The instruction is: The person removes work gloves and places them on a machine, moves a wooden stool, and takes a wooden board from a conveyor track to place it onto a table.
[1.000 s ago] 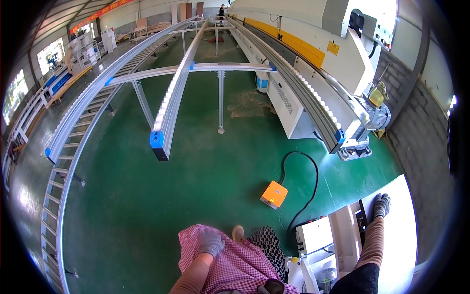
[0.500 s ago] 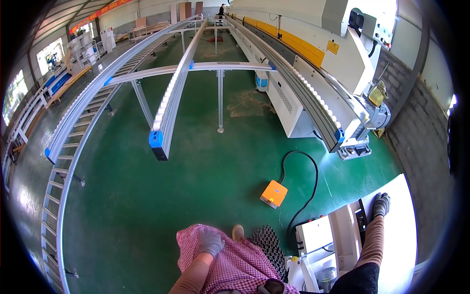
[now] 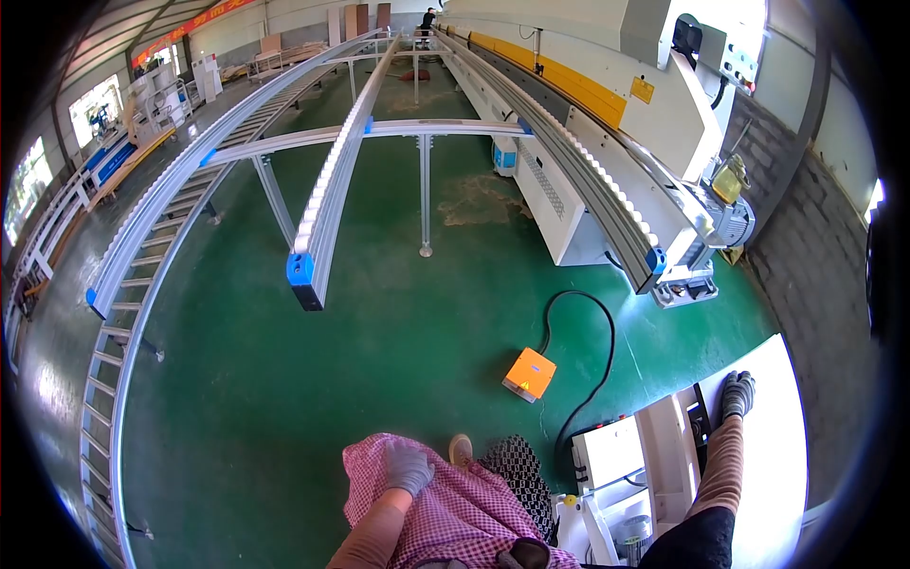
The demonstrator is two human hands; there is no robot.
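My left hand (image 3: 409, 469), in a grey glove, lies on the pink checked apron (image 3: 474, 522) over my leg, its fingers stretched over the cloth. My right hand (image 3: 737, 394), in a striped grey glove, rests with fingers extended on the white machine top (image 3: 773, 455) at lower right, near a dark panel (image 3: 700, 422). Nothing shows held in either hand. Below the arm, a white box (image 3: 609, 453) belongs to the machine. On the green floor ahead sits an orange foot pedal box (image 3: 530, 375) with a black cable (image 3: 611, 341).
Ahead stretch long roller rails (image 3: 327, 204) joined by a crossbar (image 3: 313, 140). A large white and yellow machine (image 3: 588, 100) runs along the right, with a motor (image 3: 732, 223) at its near end. A ladder-like conveyor (image 3: 128, 327) lies left. Far off stands a person (image 3: 427, 24).
Both hands stay in place. The view shifts very slightly, and the distant person's posture changes a little.
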